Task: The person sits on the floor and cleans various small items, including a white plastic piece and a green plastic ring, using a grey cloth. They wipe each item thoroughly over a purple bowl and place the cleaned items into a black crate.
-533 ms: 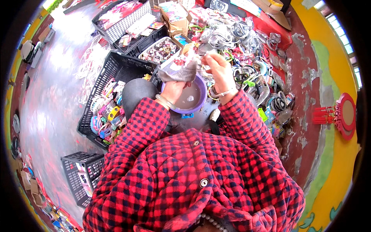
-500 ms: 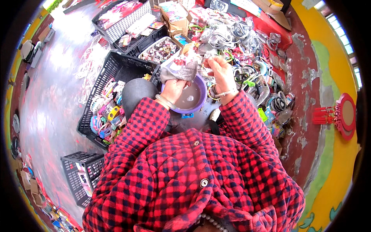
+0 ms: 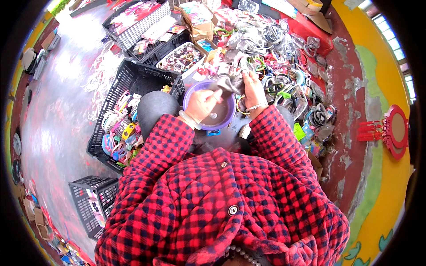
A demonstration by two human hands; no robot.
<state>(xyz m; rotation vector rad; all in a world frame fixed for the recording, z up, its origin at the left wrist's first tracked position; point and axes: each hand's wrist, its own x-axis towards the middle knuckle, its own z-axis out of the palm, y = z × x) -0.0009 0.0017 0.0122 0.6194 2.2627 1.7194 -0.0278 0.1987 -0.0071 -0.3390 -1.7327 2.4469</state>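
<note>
A crumpled grey cloth (image 3: 231, 84) hangs above a purple basin (image 3: 233, 116) with murky grey water in it. My right hand (image 3: 254, 90) is closed on the cloth's right side, fingers pointing away from me. At the cloth's lower left edge, my left hand (image 3: 200, 105) is curled with thumb and fingertips pinched against it. That hand is slightly blurred over the basin's left side. Whether something else is inside the cloth's folds cannot be seen.
A black crate (image 3: 133, 73) of colourful hairbands stands left of my knee. Behind the basin are a white tray (image 3: 195, 66) of small accessories and a cardboard box (image 3: 202, 29). Bagged headbands (image 3: 266, 40) are heaped at far right. Another dark crate (image 3: 91, 195) sits at lower left.
The grey cloth has moved right, from my left hand into my right hand's grip. My left hand has shifted slightly lower and turned over the basin.
</note>
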